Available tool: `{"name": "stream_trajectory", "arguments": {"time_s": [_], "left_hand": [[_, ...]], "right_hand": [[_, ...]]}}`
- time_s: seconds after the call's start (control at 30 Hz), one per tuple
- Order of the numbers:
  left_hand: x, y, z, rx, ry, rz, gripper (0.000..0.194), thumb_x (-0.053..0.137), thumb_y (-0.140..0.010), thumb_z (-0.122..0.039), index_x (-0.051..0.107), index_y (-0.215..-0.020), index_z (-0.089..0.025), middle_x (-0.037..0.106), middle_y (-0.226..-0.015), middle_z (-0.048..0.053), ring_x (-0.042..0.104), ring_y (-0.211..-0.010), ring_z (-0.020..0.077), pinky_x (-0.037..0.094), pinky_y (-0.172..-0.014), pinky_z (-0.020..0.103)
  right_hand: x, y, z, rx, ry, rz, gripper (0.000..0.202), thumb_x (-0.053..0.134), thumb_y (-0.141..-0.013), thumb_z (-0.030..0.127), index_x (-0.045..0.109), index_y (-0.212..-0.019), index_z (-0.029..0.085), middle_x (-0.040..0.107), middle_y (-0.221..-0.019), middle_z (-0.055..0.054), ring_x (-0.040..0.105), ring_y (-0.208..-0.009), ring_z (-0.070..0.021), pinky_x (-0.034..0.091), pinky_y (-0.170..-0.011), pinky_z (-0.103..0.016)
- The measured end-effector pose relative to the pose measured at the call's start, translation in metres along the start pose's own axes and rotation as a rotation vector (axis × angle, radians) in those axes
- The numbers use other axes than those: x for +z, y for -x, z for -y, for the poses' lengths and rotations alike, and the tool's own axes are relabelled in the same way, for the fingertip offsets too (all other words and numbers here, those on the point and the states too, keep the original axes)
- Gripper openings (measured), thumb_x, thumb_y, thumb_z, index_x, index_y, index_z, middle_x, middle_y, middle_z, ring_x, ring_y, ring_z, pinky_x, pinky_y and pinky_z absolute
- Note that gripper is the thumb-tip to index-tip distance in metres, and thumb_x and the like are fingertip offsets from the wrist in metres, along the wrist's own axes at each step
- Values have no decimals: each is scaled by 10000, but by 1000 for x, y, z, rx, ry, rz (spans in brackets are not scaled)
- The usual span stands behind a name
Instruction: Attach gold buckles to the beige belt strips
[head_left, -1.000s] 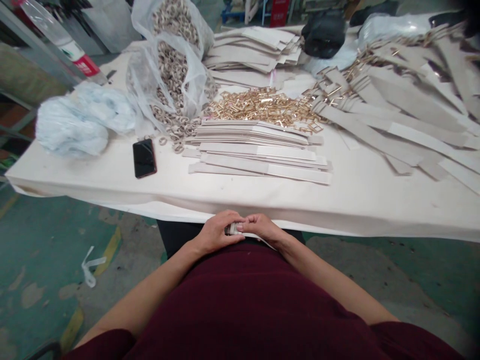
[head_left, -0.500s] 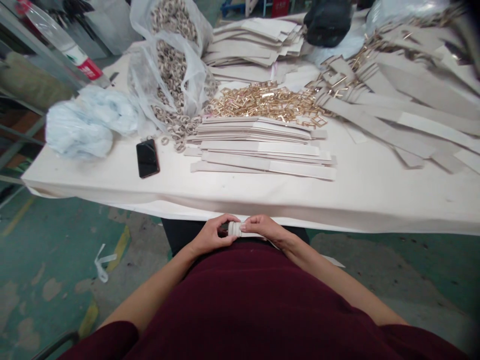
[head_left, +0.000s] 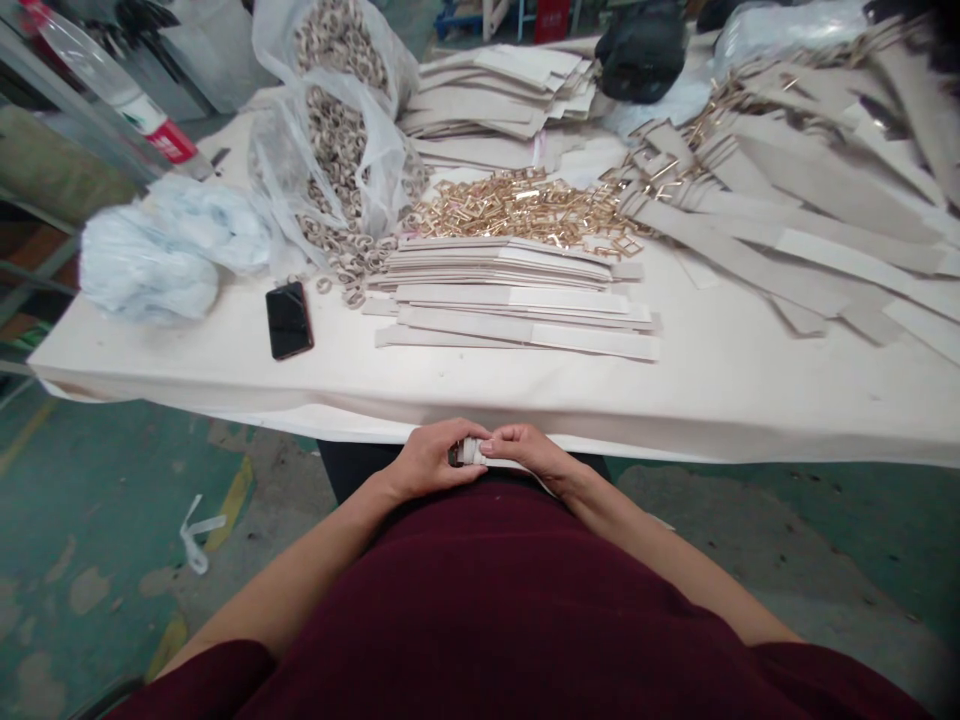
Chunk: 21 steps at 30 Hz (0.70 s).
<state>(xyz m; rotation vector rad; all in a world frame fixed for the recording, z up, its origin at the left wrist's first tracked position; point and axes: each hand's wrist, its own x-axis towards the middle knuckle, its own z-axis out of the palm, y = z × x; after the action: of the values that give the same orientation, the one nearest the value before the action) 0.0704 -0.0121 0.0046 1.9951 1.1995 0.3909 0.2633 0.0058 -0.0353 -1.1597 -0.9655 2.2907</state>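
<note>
Close to my body, just off the table's front edge, a pale strap is held between both hands, with a small dark and metallic part at its left end. My left hand is curled round that end, thumb and fingers on either side. My right hand pinches the strap with thumb and forefinger, and the strap's tail runs under that hand to the right. Beyond the hands, a row of pale strips lies on the white table. Behind them is a heap of gold buckles.
Plastic bags of small beige loops stand at the back left. A phone, a bluish plastic bag and a bottle are left of them. More straps pile up at the right; a black object sits behind.
My left hand has moved slightly right along the strap, closer to my right hand, and covers more of its end. The table scene has shifted slightly left in view.
</note>
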Motion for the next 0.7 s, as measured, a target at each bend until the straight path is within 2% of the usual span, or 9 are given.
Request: {"name": "stream_trajectory", "arguments": {"time_s": [0.27, 0.43, 0.5, 0.57, 0.63, 0.7], "left_hand": [[-3, 3, -3, -121, 94, -19, 382, 687, -675, -374, 571, -985, -183, 623, -875, 12, 554, -737, 142, 440, -671, 246], [-5, -1, -7, -115, 15, 16, 339, 694, -655, -334, 554, -923, -180, 589, -803, -16, 518, -686, 128, 404, -625, 237], [-7, -6, -11, -105, -39, 39, 300, 688, -662, -355, 559, -866, -175, 574, -760, -23, 505, -670, 128, 390, -610, 239], [-9, -12, -16, -77, 5, 75, 305, 695, -665, -385, 570, -845, -172, 572, -755, -20, 513, -687, 135, 404, -620, 241], [-11, -20, -20, -3, 122, 98, 392, 721, -653, -396, 589, -954, -182, 606, -880, 9, 549, -791, 159, 448, -696, 258], [-13, -28, -18, 82, 215, 83, 567, 736, -656, -380, 541, -1162, -216, 595, -1095, 54, 555, -945, 192, 466, -820, 299]], "right_hand": [[0, 3, -4, -76, 35, 14, 405, 775, -557, 475, 597, -641, 121, 543, -555, 31, 411, -513, -64, 291, -533, -214], [-1, 10, 2, -195, 320, -9, 394, 692, -657, 508, 629, -673, 119, 498, -552, 33, 380, -523, -69, 272, -512, -210], [-2, 20, 13, -242, 496, -40, 361, 649, -705, 487, 639, -688, 127, 497, -571, 30, 389, -544, -77, 280, -513, -210], [-5, 36, 30, -256, 676, -72, 321, 611, -746, 454, 641, -697, 138, 507, -591, 26, 403, -564, -85, 285, -512, -208], [-16, 55, 56, -251, 837, -77, 306, 596, -765, 442, 650, -703, 147, 526, -598, 21, 419, -573, -92, 289, -508, -208], [-37, 75, 92, -245, 965, -58, 320, 598, -769, 460, 663, -709, 153, 550, -602, 13, 438, -573, -99, 305, -510, -213]]}}
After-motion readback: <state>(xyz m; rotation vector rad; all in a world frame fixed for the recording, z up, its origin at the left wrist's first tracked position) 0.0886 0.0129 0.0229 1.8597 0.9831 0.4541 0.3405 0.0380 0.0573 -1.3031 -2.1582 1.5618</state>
